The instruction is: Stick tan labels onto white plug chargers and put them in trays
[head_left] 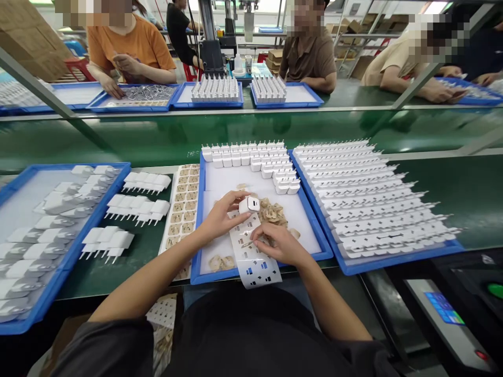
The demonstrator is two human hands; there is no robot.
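My left hand [225, 213] is closed around a white plug-in charger [250, 204], its face with a small dark port slot turned up toward me. Below it, a white sheet with cut-out shapes [254, 264] hangs over the front rim of the middle blue tray [202, 209]. My right hand [280, 242] is over this sheet with thumb and forefinger pinched together. A thin, pale sliver shows at those fingertips, too small to name. Beyond the right hand lies a heap of beige peeled pieces [273, 212]. Rows of white chargers [267, 162] stand prongs up at the tray's back.
A right-hand blue tray [341, 267] holds many rows of chargers. At left are groups of chargers [135, 207], a blue tray of film-covered chargers [126, 167] and a sheet of beige stickers [184, 201]. Co-workers sit across the green bench [157, 136]. A device with a screen [444, 309] stands right.
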